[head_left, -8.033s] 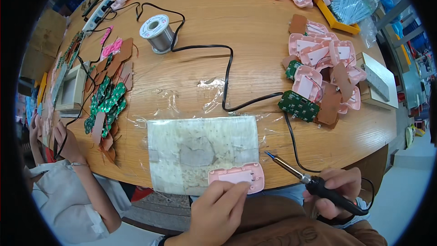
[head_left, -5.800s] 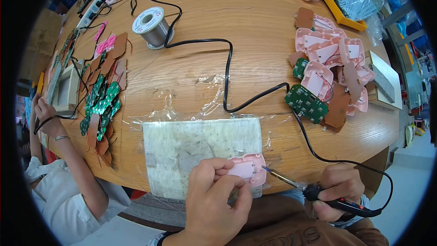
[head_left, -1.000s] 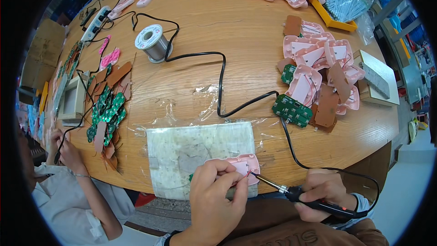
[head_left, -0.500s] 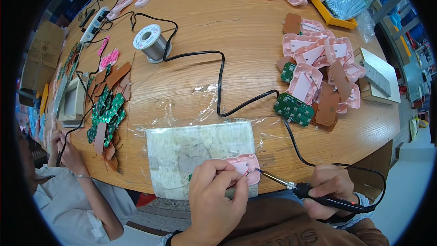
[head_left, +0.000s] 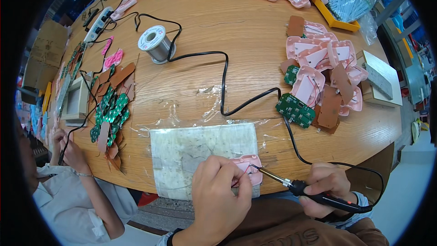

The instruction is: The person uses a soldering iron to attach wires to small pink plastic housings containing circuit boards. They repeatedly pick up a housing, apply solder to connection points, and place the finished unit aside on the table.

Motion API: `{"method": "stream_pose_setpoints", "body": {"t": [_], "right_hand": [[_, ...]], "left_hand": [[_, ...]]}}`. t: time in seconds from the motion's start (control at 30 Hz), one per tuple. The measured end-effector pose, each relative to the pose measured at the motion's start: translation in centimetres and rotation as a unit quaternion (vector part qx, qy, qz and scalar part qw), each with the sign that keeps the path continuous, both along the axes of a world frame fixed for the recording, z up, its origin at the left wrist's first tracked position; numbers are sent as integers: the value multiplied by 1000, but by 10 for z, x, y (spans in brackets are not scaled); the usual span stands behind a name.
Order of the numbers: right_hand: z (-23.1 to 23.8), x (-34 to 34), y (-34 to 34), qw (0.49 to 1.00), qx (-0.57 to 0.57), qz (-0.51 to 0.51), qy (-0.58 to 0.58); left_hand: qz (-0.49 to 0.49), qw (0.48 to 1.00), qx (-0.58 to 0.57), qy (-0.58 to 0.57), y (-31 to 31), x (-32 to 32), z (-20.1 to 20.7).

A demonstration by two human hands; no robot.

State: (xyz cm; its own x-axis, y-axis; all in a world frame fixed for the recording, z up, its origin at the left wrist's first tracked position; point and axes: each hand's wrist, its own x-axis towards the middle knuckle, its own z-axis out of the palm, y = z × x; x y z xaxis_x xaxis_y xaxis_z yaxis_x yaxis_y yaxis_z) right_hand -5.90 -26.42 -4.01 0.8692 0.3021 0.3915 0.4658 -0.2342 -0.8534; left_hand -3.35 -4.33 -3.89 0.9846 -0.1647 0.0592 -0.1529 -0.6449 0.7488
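Observation:
A pink plastic shell (head_left: 256, 160) lies on the right part of a stained white cloth (head_left: 173, 141) at the table's near edge. My left hand (head_left: 221, 191) covers the shell's left side, its thumb and forefinger pinched at a thin red wire (head_left: 248, 169). In my right hand (head_left: 328, 186) is a black-handled soldering iron (head_left: 297, 187), gripped like a pen. Its metal tip points left and reaches over the shell, close to the wire; whether it touches cannot be made out.
The iron's black cord (head_left: 223, 82) winds across the table past a solder spool (head_left: 155, 43). Green circuit boards (head_left: 111, 109) and brown boards pile at left. Pink shells (head_left: 309, 82) with boards heap at right. A person's hand (head_left: 73, 152) works at far left.
The iron's tip has moved left and slightly up, farther over the shell. A hand among the pink shells at the far edge has gone from view. My left hand keeps its pinch.

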Motion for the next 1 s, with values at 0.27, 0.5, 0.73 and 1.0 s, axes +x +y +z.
{"method": "stream_pose_setpoints", "body": {"t": [0.27,0.5,0.73,1.0], "right_hand": [[-1,3,1,1000,7,11,5],[1,6,-4,999,2,37,9],[0,5,-5,1000,16,12,5],[-2,7,0,1000,10,29,7]], "left_hand": [[-26,999,32,19,2,2,5],[-63,997,46,6,4,11,7],[-68,996,49,21,3,13,11],[-75,996,29,39,4,14,12]]}}
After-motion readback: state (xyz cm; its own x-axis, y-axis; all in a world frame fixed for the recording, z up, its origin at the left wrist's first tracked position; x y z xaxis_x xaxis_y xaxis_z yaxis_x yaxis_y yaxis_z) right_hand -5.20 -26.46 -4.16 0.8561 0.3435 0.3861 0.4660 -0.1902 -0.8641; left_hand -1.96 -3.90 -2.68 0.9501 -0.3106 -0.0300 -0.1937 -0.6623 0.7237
